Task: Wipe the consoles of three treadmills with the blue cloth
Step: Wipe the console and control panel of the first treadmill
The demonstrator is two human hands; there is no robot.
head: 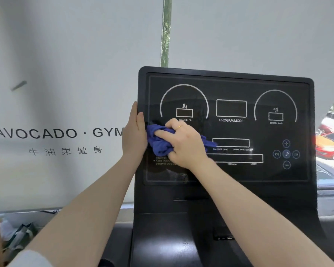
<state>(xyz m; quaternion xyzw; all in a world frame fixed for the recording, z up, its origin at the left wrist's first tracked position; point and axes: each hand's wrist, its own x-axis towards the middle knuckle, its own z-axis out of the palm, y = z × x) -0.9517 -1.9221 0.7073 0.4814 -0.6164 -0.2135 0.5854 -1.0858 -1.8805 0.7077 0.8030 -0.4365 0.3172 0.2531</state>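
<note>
Right hand [183, 143] presses bunched blue cloth [158, 143] against console [229, 89], left hand [134, 133] gripping its edge.

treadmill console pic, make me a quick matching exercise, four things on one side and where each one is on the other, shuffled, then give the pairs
Things:
1. blue cloth
2. left hand
3. music note button
4. PROGAM/MODE window

Places:
A. lower right of the console panel
B. gripping the console's left edge
C. top centre of the panel
D. bunched under the right hand, on the left part of the panel

Pairs: 1-D, 2-B, 3-A, 4-C
</note>
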